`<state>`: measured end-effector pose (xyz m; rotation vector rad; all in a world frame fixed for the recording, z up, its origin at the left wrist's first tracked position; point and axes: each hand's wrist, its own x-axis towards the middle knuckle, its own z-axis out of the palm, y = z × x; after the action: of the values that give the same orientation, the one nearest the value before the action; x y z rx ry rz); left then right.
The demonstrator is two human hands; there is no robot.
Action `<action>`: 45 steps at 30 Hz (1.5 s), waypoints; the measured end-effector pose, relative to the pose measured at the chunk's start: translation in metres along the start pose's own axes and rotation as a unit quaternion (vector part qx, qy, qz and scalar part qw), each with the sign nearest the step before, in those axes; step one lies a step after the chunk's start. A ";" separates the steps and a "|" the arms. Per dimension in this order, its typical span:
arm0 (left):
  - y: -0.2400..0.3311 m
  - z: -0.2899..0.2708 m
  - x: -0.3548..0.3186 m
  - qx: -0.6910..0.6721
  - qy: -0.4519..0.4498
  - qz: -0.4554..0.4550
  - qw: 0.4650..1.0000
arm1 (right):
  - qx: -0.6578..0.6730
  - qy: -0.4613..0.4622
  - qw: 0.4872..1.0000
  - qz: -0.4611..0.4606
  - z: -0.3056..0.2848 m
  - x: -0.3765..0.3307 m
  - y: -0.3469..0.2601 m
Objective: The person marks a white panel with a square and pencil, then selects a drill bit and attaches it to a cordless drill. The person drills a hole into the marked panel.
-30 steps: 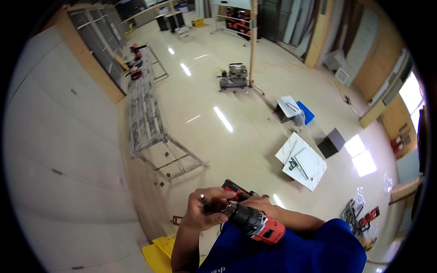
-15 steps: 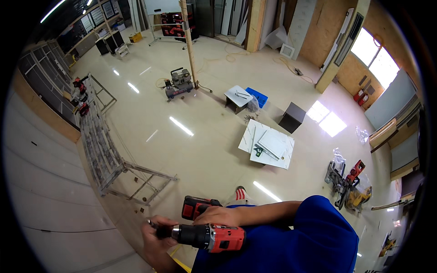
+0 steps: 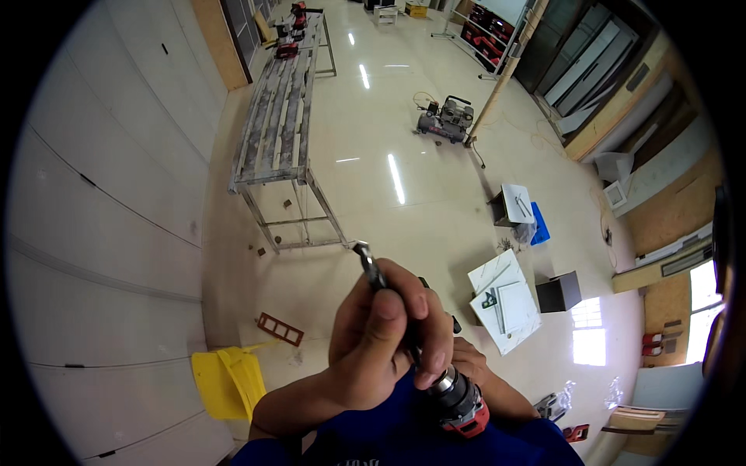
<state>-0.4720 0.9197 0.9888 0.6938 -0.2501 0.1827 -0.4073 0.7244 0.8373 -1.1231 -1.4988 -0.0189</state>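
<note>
My left hand (image 3: 381,334) is closed round a drill bit (image 3: 371,268), thumb and fingers pinching its dark shank. The shiny, wider metal tip sticks out past the fingertips, pointing up and away. Behind the fingers the shank lines up with the silver chuck of a red and black cordless drill (image 3: 466,419); the fingers cover part of the join, so I cannot tell how deep it sits. My right hand (image 3: 471,363) is wrapped round the drill's grip, largely hidden behind the chuck and my left hand.
White cabinet fronts (image 3: 116,272) line the left side. A slatted workbench (image 3: 272,124) stands ahead, with a yellow plastic item (image 3: 225,380) and a brown frame (image 3: 280,329) nearer. An air compressor (image 3: 445,120) and a low stand topped with white panels (image 3: 513,307) are to the right.
My view has turned left towards the cabinets. The drill has swung from pointing left to pointing away from me, and my left hand has come up with the bit's tip now showing.
</note>
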 end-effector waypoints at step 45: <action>-0.009 -0.019 -0.057 0.249 -0.123 -0.044 0.960 | -0.032 -0.091 0.988 -0.121 -0.039 0.031 -0.026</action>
<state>-0.5210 0.9208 0.9527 1.2304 -0.4167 0.0730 -0.3887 0.7065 0.8871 -1.0086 -1.8018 -0.1351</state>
